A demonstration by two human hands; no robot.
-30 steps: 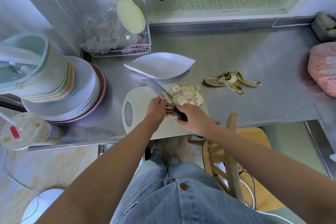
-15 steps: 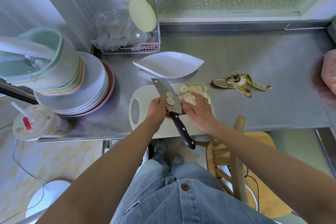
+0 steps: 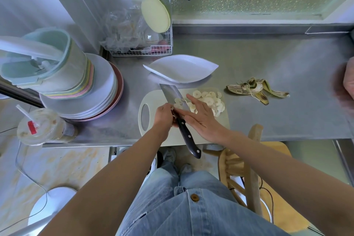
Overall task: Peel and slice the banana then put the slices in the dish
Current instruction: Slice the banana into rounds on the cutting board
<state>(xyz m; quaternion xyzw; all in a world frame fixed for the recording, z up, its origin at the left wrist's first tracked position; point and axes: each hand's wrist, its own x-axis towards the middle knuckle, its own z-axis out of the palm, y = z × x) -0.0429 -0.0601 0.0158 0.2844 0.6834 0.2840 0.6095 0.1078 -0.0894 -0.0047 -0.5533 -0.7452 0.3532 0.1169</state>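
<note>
A second ago my right hand point(image 3: 201, 119) gripped the knife's handle; now it has let go and lies flat, fingers straight, across the lower blade and the near edge of the banana slices point(image 3: 210, 100). My left hand point(image 3: 163, 116) has taken over the knife point(image 3: 186, 136), fingers curled around it where blade meets handle, so the dark handle sticks out free toward me. A couple of slices sit on the blade, just beyond my right fingertips; the rest are heaped on the cutting board point(image 3: 153, 99) to the right. The white dish point(image 3: 181, 68) stands just behind the board, holding no slices, and the peel point(image 3: 254, 91) lies on the desk point(image 3: 268, 59) to the right
</note>
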